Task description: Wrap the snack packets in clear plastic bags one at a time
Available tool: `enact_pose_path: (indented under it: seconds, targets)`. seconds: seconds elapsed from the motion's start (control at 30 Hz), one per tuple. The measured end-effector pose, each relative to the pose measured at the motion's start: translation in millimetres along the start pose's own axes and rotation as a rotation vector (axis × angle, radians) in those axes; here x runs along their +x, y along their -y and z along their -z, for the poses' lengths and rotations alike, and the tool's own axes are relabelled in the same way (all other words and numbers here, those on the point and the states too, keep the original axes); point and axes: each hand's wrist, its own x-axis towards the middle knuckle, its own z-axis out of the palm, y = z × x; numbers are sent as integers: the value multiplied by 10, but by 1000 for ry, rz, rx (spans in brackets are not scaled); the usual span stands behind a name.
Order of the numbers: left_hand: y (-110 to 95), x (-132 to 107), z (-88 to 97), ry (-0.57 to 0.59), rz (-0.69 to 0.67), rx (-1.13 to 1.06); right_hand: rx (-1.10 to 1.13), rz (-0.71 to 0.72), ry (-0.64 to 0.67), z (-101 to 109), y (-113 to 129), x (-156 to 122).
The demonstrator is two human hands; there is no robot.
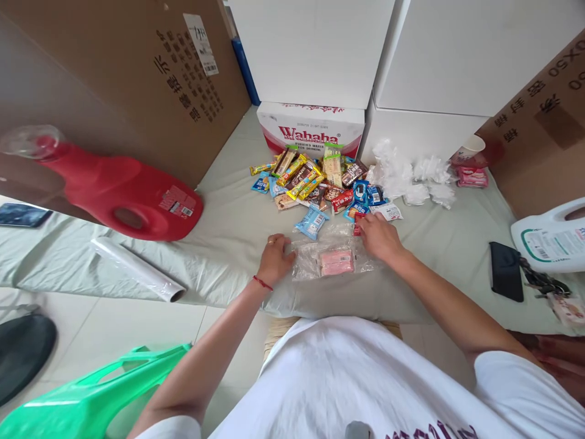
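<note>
A clear plastic bag point(304, 261) lies flat in front of me, with a pink wrapped packet point(337, 262) in its middle. My left hand point(275, 259) rests at the bag's left edge, fingers loosely bent and thumb apart, with nothing visible in it. Just beyond the bag's right end, my right hand point(378, 236) has its fingers closed on a small red snack packet point(358, 223), which is partly hidden by them. Close by are a light blue snack packet point(312, 222), a dark blue packet point(356, 210) and a white packet point(386, 211). Behind them is a pile of wrapped snacks point(304, 177).
Crumpled clear bags point(393, 167) and a pink packet point(472, 177) lie right of the pile. White boxes point(315, 49) and a Wahaha carton point(269, 125) stand behind. A red jug point(132, 189) and plastic roll point(137, 268) are left; a black phone-like object point(506, 271) and white jug point(551, 238) right.
</note>
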Motion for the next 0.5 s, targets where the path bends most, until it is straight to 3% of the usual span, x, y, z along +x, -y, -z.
enact_pose_path:
  seconds: [0.07, 0.13, 0.23, 0.37, 0.5]
  targets:
    - [-13, -24, -46, -80, 16, -10, 61, 149, -63, 22, 143, 156]
    - [-45, -44, -96, -158, 9, -29, 114, 262, -11, -17, 279, 345]
    - [-131, -95, -171, -255, 7, -74, 115, 242, 99, -144, 444, 594]
    - [-289, -167, -267, -221, 81, -75, 92, 152, 144, -249, 523, 762]
    - [-391, -138, -328, -176, 153, -68, 120, 198, 141, -136, 475, 788]
